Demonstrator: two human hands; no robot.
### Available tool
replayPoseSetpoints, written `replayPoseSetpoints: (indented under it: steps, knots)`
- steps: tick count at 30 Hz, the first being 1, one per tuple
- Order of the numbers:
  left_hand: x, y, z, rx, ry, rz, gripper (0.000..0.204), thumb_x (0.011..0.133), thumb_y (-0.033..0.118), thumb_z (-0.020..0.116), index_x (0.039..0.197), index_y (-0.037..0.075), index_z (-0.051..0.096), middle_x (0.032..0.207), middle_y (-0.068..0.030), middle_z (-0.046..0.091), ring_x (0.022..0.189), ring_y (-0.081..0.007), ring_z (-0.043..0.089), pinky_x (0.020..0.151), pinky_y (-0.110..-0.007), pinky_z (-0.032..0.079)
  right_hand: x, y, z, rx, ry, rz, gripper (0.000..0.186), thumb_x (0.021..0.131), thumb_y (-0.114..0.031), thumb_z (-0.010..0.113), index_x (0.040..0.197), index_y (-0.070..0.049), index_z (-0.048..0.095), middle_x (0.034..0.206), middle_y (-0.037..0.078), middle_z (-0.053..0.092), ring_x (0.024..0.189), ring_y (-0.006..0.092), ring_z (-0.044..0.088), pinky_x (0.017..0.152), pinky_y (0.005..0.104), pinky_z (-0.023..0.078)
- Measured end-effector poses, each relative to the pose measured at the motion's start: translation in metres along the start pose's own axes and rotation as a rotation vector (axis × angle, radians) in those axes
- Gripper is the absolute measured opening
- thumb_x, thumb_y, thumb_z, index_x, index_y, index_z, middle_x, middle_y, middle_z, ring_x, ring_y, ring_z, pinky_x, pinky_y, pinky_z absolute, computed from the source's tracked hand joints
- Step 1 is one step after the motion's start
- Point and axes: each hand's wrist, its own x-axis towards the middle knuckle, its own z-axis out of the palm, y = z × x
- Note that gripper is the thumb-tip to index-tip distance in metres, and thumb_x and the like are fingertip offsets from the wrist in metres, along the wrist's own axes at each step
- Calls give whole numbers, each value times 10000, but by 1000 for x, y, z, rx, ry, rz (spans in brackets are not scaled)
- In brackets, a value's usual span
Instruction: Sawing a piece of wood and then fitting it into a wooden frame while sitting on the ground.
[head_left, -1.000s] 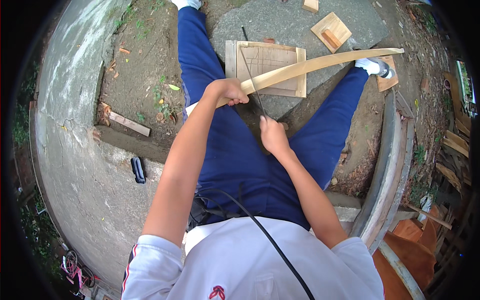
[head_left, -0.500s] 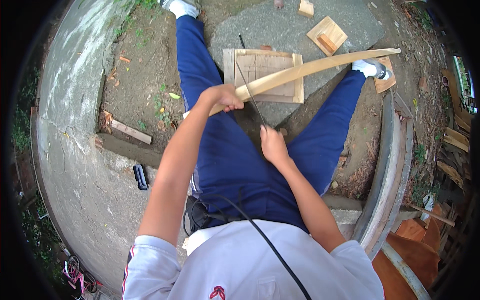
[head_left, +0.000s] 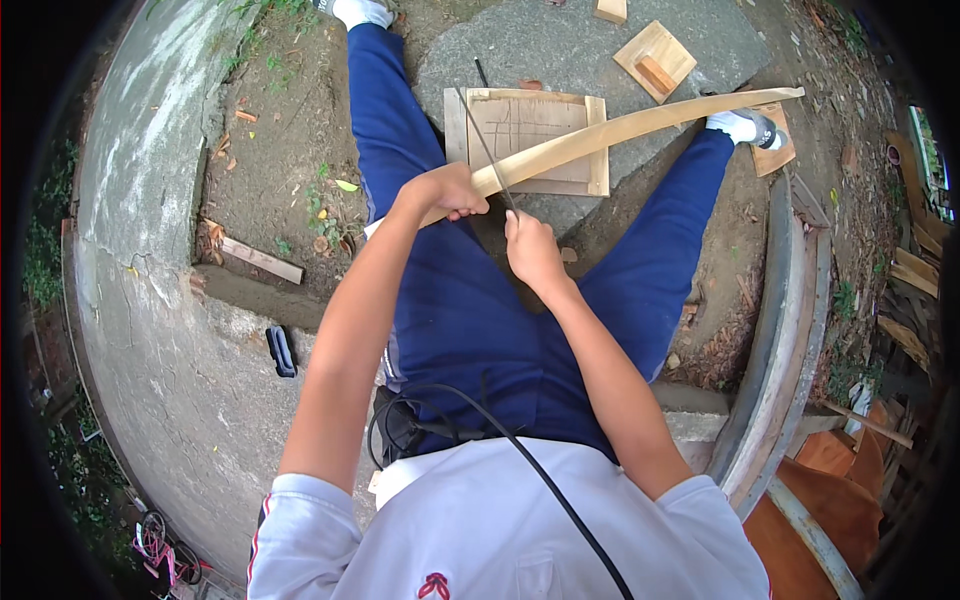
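Observation:
My left hand (head_left: 450, 192) is closed around the lower left end of a long, curved, pale wooden strip (head_left: 600, 135). The strip slants up to the right over a wooden frame board and past my right foot. In my closed right hand (head_left: 533, 245) is the near end of a thin dark metal tool (head_left: 478, 135), which looks like a narrow blade or rod; its exact kind cannot be made out. This tool crosses the strip just right of my left hand, its far end over the frame board.
Between my legs, the framed wooden board (head_left: 535, 135) rests on a grey stone slab (head_left: 500, 50). A square wood piece (head_left: 655, 62) and a small block (head_left: 610, 10) sit beyond. To my left are a loose stick (head_left: 262, 260) and a dark oblong object (head_left: 281, 351). A curved wooden beam (head_left: 785, 340) stands right.
My right hand has moved forward and slightly left, pushing the thin metal tool farther across the strip. My left hand and the strip stay nearly in place.

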Motion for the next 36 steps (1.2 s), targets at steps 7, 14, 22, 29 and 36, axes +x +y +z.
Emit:
replayPoseSetpoints:
  steps: [7,14,22,29,36]
  knots:
    - [-4,4,5,70,56,7,258,791,165,814,748,-66,708,702,-112,720,553,-188,663,542,-349,561,-5,19,10,100,28,-31,353,1142,-245,477,1038,21,684,895,326,717,892,576,683,857,657,537]
    - [-7,-1,7,75,116,17,289,788,186,824,768,-85,726,704,-122,728,557,-203,682,537,-368,568,-7,4,4,7,-2,42,367,1156,-293,464,1088,-8,685,943,345,718,922,588,681,869,665,538]
    - [-1,0,4,34,90,18,234,810,143,797,734,-60,709,689,-104,706,554,-182,656,554,-353,570,-6,-2,-2,-2,3,56,358,1140,-225,489,996,42,678,918,343,699,903,563,672,821,630,542]
    - [-5,-2,3,19,43,10,244,801,153,811,749,-63,709,707,-100,707,578,-172,663,556,-347,564,-13,19,6,-58,-42,149,338,1133,-250,513,1044,17,699,929,341,719,923,563,691,859,646,548]
    - [-11,3,4,-2,78,2,253,806,141,799,764,-92,713,687,-111,708,565,-189,689,534,-343,573,5,-2,0,70,28,-18,378,1145,-233,483,941,34,655,885,318,682,895,553,653,791,608,508]
